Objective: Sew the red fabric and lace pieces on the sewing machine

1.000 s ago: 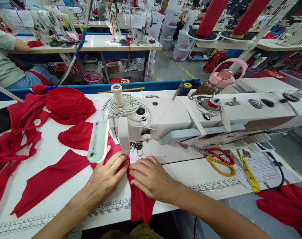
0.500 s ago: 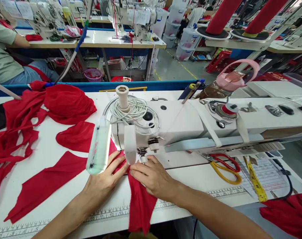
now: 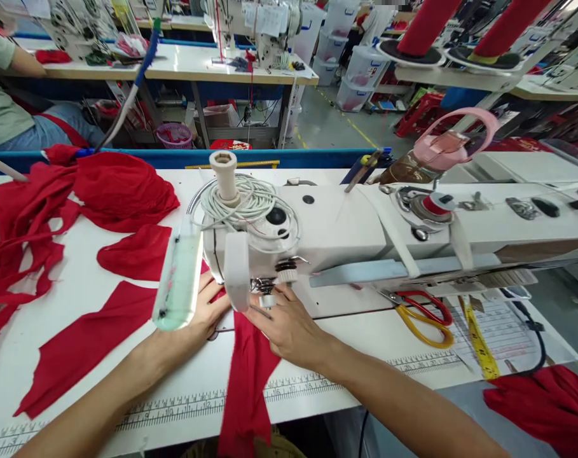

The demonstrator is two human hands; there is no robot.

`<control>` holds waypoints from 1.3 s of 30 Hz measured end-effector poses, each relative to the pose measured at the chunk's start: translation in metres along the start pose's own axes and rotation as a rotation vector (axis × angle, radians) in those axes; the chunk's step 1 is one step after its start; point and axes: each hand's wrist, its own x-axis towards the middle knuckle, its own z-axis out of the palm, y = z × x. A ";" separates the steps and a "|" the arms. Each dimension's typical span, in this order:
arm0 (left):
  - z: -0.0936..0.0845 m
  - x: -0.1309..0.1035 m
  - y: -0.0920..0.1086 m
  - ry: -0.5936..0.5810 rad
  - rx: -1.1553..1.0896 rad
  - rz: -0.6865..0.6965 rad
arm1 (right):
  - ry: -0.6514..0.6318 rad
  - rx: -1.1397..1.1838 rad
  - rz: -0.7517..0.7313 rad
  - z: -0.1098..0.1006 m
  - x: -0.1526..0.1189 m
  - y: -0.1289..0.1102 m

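A piece of red fabric (image 3: 248, 381) runs from under the head of a white sewing machine (image 3: 336, 222) over the table's front edge. My left hand (image 3: 205, 312) lies on the fabric left of the needle area, its fingers stretched forward and apart, partly hidden by a clear greenish plastic guard (image 3: 177, 280). On the other side, my right hand (image 3: 289, 327) bends over the same fabric, fingers close together and thumb low, gripping its edge. The machine's head covers some of its fingertips. The needle and presser foot are hidden.
Cut red pieces (image 3: 86, 343) and a red fabric heap (image 3: 121, 191) lie left. Scissors (image 3: 425, 318), a yellow tape measure (image 3: 479, 343) and a paper sheet (image 3: 503, 331) are right. A pink-lidded bottle (image 3: 441, 149) stands behind the machine. A co-worker (image 3: 31, 108) sits far left.
The view has shifted slightly, so most things sit further left. My right fingers reach deeper under the machine head. The fabric's loose end hangs lower and more to the left.
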 end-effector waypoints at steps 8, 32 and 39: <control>-0.009 -0.023 0.003 0.162 -0.041 -0.099 | -0.124 0.061 -0.012 -0.032 -0.039 0.000; -0.012 -0.005 0.012 0.059 -0.213 -0.066 | 0.033 0.176 -0.099 -0.006 -0.010 -0.002; -0.005 0.001 0.005 0.021 -0.133 -0.064 | 0.023 0.126 -0.060 -0.006 -0.008 -0.001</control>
